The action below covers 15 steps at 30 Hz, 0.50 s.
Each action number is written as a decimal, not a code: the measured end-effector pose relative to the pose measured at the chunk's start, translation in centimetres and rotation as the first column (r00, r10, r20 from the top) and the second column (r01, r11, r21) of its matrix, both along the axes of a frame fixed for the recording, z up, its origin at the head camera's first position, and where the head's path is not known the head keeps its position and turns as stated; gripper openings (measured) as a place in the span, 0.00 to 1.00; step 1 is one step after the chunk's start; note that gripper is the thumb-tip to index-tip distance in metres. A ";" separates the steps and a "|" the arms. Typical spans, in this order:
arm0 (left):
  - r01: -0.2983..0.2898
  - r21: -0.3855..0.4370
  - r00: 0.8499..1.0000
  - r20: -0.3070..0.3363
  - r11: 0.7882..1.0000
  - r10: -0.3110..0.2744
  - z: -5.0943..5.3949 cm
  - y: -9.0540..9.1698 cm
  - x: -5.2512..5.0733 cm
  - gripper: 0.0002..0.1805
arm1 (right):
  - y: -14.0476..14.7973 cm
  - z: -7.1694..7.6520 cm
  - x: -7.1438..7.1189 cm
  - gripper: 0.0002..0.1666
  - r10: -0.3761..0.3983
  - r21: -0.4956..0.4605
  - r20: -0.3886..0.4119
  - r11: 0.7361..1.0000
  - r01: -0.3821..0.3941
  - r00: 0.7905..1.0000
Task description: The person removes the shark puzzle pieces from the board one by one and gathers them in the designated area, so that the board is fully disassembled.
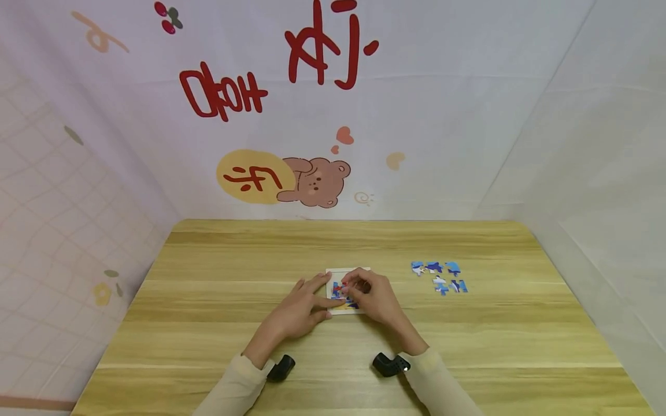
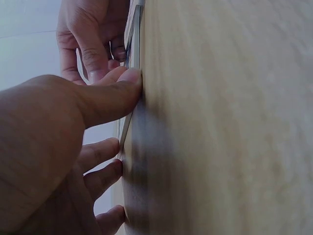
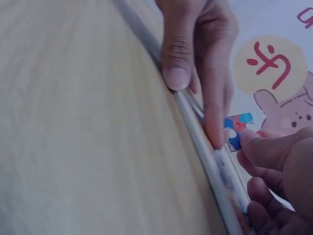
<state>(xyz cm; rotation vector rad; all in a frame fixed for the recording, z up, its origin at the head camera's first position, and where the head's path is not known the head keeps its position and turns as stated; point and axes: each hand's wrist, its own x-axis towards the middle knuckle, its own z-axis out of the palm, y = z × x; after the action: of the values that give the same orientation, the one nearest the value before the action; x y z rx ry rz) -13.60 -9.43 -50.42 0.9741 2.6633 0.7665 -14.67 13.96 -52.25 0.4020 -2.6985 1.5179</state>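
A small jigsaw puzzle tray (image 1: 335, 270) with a white border lies on the table, part of its picture covered by the hands. My left hand (image 1: 302, 307) reaches over its left side with extended fingers. In the left wrist view, the left thumb (image 2: 129, 76) touches the tray's edge (image 2: 136, 36). Above the tray, my right hand (image 1: 378, 296) pinches a jigsaw piece (image 3: 236, 139) in blue and red between thumb and fingers. The right wrist view has that piece tilted up, close to the left index finger (image 3: 215, 117).
Several loose blue and white jigsaw pieces (image 1: 441, 286) lie on the wooden table (image 1: 234, 260) to the right of the tray. A printed white curtain (image 1: 442, 115) hangs behind the table. Black wrist devices (image 1: 281, 368) sit at both cuffs.
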 end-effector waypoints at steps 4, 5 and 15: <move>-0.009 -0.012 1.000 0.011 1.000 0.009 0.0 -0.1 0.1 0.20 | 0.5 0.5 0.0 0.05 -0.017 -0.005 0.006 1.000 0.017 1.000; -0.010 -0.013 1.000 0.014 1.000 0.010 0.0 -0.1 0.1 0.20 | 0.7 0.5 0.1 0.05 -0.020 -0.004 0.010 1.000 0.020 1.000; -0.024 -0.016 0.999 0.023 1.000 0.025 0.3 0.0 0.0 0.20 | 3.2 1.3 0.0 0.05 -0.028 0.010 0.021 1.000 0.028 0.999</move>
<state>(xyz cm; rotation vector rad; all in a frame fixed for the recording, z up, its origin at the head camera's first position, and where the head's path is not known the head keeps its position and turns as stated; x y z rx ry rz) -13.62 -9.45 -50.16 0.9244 2.6622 0.7559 -14.66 17.15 -50.96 0.3491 -2.7159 1.5114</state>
